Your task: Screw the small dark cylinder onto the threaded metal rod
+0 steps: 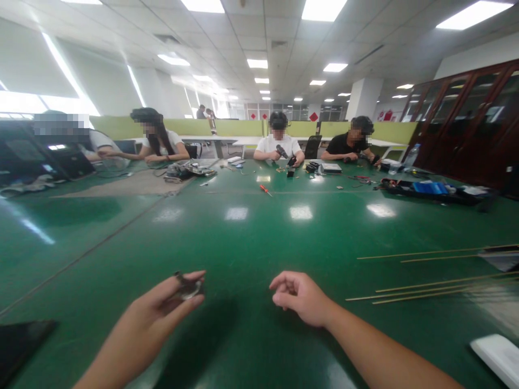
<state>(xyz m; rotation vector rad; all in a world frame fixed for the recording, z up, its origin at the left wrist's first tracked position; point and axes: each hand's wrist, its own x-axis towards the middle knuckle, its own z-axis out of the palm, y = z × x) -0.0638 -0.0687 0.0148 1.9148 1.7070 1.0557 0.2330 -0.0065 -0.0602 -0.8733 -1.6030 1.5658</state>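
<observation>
My left hand (162, 310) is closed, with thumb and fingers pinching a small dark piece with a shiny curved part (190, 289). Its exact kind is too blurred to tell. Across a gap, my right hand (298, 296) has its fingers curled in toward the thumb. Whatever those fingers hold, if anything, is hidden. Both hands are over the green tabletop (251, 243), near its front. Several thin wooden sticks (421, 287) lie to the right of my right hand.
A white object (497, 356) is at the lower right, a dark flat item (24, 346) at the lower left. An orange screwdriver (265, 189) lies farther off. Several people sit across the table; one holds a power drill (281, 151). A black tray of parts (430, 189) stands back right.
</observation>
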